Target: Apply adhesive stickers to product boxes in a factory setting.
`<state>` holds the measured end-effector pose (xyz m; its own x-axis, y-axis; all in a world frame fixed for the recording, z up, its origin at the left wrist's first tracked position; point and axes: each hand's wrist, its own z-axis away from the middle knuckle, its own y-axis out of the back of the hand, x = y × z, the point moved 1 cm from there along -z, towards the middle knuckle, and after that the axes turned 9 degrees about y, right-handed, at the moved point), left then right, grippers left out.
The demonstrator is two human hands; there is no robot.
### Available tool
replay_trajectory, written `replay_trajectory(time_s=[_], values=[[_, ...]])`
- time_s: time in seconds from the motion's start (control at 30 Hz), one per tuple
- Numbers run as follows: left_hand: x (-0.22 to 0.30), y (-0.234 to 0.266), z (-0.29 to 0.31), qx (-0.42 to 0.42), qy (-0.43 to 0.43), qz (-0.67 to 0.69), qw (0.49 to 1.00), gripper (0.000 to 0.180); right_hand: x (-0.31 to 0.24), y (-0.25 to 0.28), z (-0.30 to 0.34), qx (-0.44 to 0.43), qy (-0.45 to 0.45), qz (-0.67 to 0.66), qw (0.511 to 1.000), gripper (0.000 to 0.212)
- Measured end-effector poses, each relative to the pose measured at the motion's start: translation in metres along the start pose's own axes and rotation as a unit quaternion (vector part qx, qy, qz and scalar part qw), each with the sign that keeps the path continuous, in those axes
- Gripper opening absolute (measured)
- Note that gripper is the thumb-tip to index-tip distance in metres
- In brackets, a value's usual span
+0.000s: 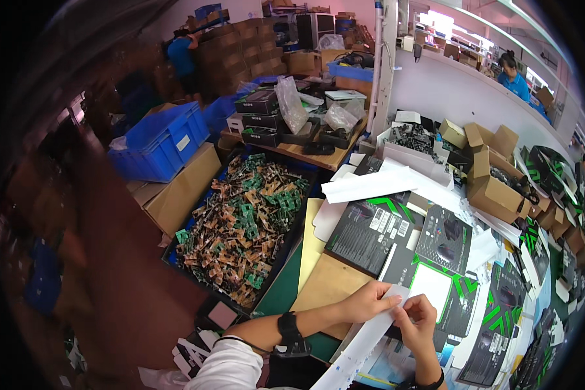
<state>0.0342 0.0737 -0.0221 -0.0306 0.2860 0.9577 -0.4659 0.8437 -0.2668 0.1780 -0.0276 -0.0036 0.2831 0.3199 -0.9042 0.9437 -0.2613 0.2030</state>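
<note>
Both my hands meet over the workbench on a long white paper strip [369,338], which hangs down toward the lower edge. My left hand [370,303] pinches its upper end between thumb and fingers. Close beside it, my right hand [418,320] has thumb and forefinger closed at the strip's right edge. Beneath and beyond them lie flattened black-and-green printed cartons [443,239], one with a white window. A brown cardboard sheet [331,286] lies to the left of the hands. Whether a small piece is between the right fingertips is hidden.
A black-rimmed bin heaped with circuit boards [240,221] stands left of the bench. Behind it are a blue crate [166,143] and stacked black boxes [261,114]. An open brown carton [497,185] sits at right. Two people in blue work far off.
</note>
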Motion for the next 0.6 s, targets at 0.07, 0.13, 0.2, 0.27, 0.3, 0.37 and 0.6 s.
replay_trajectory(time_s=[0.07,0.13,0.2,0.27,0.3,0.37,0.6], values=[[0.0,0.002,-0.002,0.002,-0.003,0.008,1.0,0.026,-0.001,0.0,0.0,0.016,-0.035,-0.108,0.993,0.015],[0.005,0.007,0.001,-0.006,0.018,0.021,1.0,0.027,-0.002,-0.003,0.001,0.026,-0.034,-0.125,0.991,0.013],[0.008,0.008,0.003,-0.014,0.026,0.038,0.999,0.028,-0.004,-0.004,0.003,0.035,-0.033,-0.141,0.989,0.011],[0.01,0.008,0.005,-0.022,0.034,0.057,0.998,0.028,-0.005,-0.004,0.006,0.044,-0.016,-0.152,0.987,0.009],[0.011,0.007,0.005,-0.026,0.034,0.1,0.994,0.028,-0.004,-0.003,0.006,0.044,-0.017,-0.153,0.987,0.009],[0.01,0.008,0.007,-0.03,0.035,0.143,0.989,0.027,-0.006,0.001,0.002,0.001,0.123,-0.071,0.99,0.011],[0.008,0.015,0.0,-0.051,0.054,0.142,0.987,0.025,-0.008,0.009,0.002,0.013,0.203,0.085,0.975,0.016]])
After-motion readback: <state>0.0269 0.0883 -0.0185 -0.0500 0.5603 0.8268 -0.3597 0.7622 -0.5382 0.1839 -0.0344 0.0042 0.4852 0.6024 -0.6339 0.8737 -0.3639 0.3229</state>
